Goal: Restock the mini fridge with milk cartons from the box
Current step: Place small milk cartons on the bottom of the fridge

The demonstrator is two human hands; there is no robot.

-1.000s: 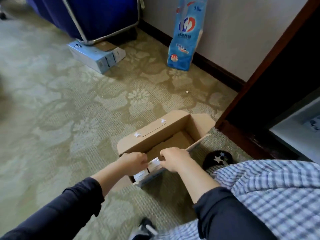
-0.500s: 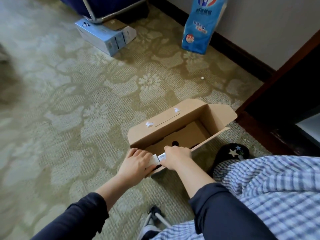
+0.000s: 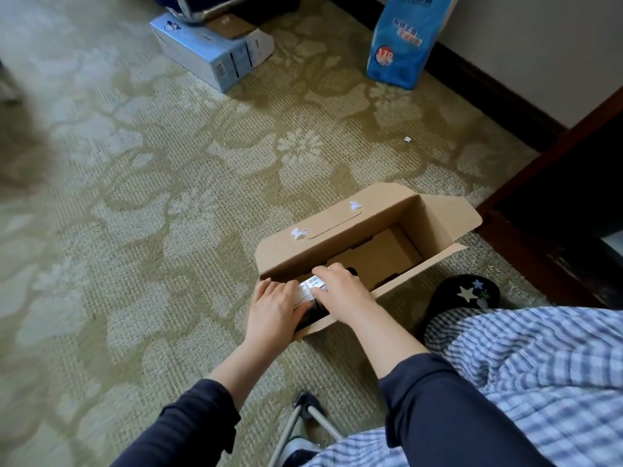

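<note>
An open brown cardboard box (image 3: 337, 237) lies on the carpet, most of its floor bare. At its near end, white milk cartons (image 3: 312, 287) show between my hands. My left hand (image 3: 274, 308) presses against their left side, fingers curled over the tops. My right hand (image 3: 340, 293) grips them from the right, inside the box. Most of the cartons are hidden by my hands. The fridge itself is barely visible; a pale sliver (image 3: 612, 242) shows at the right edge inside a dark wooden cabinet (image 3: 556, 210).
A blue and white carton case (image 3: 209, 48) lies on the carpet at the back. A blue plastic pack (image 3: 404, 42) leans against the wall. My dark slipper with stars (image 3: 467, 293) sits right of the box. A metal stand leg (image 3: 303, 419) is near my knee.
The view has tilted down and the box appears lower in frame. My hands have closed further around the cartons at the box's near end.
</note>
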